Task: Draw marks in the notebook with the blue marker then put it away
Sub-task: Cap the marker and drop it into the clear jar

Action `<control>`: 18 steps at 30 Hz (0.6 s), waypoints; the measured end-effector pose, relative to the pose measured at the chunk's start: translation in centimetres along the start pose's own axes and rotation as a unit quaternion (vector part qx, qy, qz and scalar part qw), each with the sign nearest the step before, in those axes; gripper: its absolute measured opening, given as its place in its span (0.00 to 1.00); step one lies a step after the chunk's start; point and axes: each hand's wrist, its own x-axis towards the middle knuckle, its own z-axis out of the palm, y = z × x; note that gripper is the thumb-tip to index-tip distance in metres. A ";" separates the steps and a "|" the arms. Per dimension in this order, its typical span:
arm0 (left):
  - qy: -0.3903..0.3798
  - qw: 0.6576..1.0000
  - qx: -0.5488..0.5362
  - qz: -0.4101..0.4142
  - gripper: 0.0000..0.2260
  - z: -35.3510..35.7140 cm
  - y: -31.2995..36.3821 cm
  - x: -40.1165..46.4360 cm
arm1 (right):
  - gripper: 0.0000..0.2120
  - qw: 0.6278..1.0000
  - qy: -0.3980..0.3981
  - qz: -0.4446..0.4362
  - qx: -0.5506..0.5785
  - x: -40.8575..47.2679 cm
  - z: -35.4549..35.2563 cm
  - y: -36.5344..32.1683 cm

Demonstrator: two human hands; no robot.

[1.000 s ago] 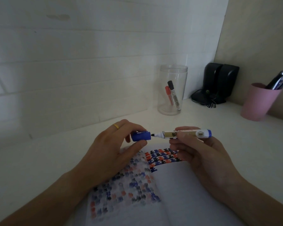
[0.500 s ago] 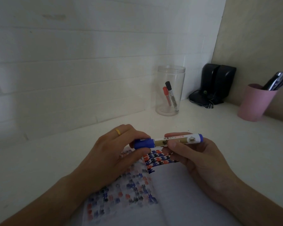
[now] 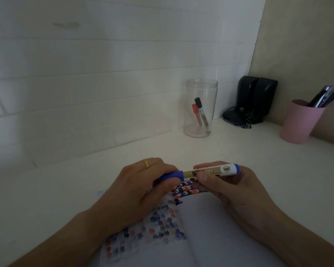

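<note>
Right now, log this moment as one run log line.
stage: capping | left hand: holds cap | right hand: holds blue marker | cap: on | notebook: open, marked | clear jar: awaits marker

Two hands (image 3: 143, 189) (image 3: 237, 191) hold a marker (image 3: 206, 171) level above an open notebook (image 3: 210, 237); behind it a jar (image 3: 201, 108), speakers (image 3: 256, 99) and cup (image 3: 301, 122) to its right.

We are seeing bare table (image 3: 210, 149) lying open in front of the clear jar (image 3: 200, 108), whose mouth is standing unblocked; right of the jar, black speakers (image 3: 256, 99) and a pink cup (image 3: 301, 122) are crowding the corner.
</note>
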 end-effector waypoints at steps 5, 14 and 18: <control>0.011 1.000 0.012 0.010 0.10 -0.6 -1.2 0.6 | 0.24 0.999 -0.036 -0.021 -0.027 0.0 -0.1 -1.0; 0.009 0.999 0.038 0.009 0.22 0.2 -1.3 0.5 | 0.17 0.996 -0.043 0.016 -0.074 -0.1 0.6 -1.3; 0.015 0.996 0.065 -0.064 0.24 -0.1 -2.4 0.5 | 0.23 0.996 -0.019 0.014 -0.086 0.1 0.6 -1.4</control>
